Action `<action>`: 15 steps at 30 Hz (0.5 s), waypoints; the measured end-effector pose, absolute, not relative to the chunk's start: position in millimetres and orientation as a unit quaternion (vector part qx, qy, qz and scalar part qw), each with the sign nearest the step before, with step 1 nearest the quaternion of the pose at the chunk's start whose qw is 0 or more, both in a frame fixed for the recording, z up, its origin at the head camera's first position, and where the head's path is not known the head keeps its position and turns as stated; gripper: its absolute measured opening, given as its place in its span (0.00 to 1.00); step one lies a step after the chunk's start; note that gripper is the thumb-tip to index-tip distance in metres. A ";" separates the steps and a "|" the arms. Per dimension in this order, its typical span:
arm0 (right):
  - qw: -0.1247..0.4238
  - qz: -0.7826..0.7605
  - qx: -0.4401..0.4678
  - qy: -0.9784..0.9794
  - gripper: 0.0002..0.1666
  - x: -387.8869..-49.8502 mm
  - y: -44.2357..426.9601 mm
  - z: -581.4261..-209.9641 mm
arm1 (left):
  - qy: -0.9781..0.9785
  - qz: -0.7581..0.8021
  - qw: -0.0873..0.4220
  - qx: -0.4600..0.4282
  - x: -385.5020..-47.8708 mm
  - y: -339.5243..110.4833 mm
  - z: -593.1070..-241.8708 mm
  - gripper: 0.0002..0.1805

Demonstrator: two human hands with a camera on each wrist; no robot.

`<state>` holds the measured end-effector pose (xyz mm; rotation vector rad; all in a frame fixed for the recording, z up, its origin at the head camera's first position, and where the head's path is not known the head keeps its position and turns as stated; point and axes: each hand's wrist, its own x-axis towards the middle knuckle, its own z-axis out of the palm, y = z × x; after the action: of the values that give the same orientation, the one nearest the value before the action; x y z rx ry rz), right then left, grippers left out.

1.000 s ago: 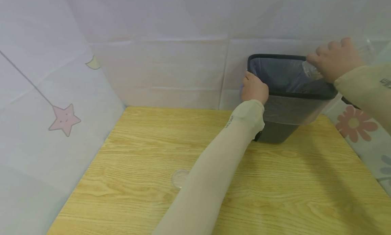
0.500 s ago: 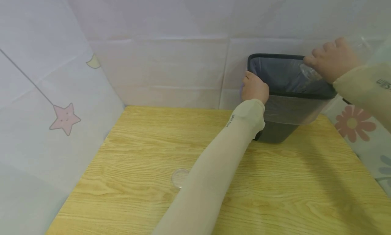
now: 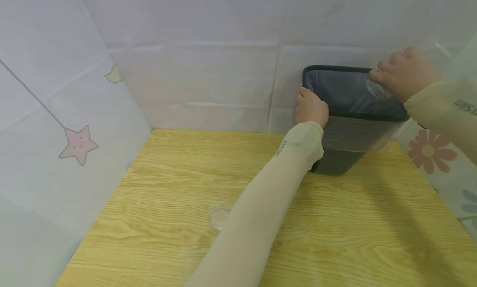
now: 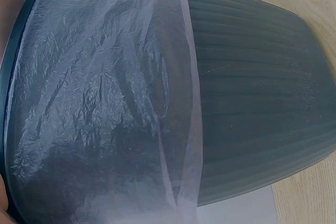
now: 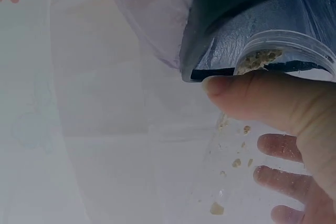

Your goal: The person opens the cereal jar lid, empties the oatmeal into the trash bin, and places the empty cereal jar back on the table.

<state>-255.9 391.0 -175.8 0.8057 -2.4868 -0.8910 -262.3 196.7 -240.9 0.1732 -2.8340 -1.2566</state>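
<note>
My left hand (image 3: 312,108) grips the left rim of a dark trash bin (image 3: 337,162) at the table's far right. A translucent liner (image 4: 105,87) is folded over the bin's rim. Over its right side, my right hand (image 3: 408,73) holds a clear plastic jar (image 5: 226,150), tilted with its mouth down inside the bin. Brownish crumbs (image 5: 260,59) gather at the jar's mouth in the right wrist view, and several bits cling along its wall. A clear round lid (image 3: 218,217) lies on the table, partly hidden by my left forearm.
The wood-grain table (image 3: 179,167) meets a pale wall covering (image 3: 223,80) at the back. Patterned covering with a red flower (image 3: 428,150) borders the right side. A pink star (image 3: 79,145) is printed on the left wall.
My right hand and the jar have shifted slightly left. Brown bits seen near the jar's mouth in the earlier head view no longer show there. The left hand and bin stay still.
</note>
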 end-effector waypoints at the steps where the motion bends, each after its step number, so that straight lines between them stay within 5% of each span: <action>1: 0.193 -0.321 0.288 -0.881 0.23 -255.9 389.9 -175.5 | -0.912 -0.406 0.018 0.055 -262.1 196.7 -241.2 0.35; 15: 0.212 -0.389 0.317 -0.838 0.22 -277.8 377.0 -178.2 | -0.913 -0.403 0.015 0.053 -261.0 192.0 -240.6 0.35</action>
<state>-277.8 377.0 -178.2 0.8816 -2.3289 -1.0819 -261.0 192.0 -240.6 0.1643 -2.8432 -1.2554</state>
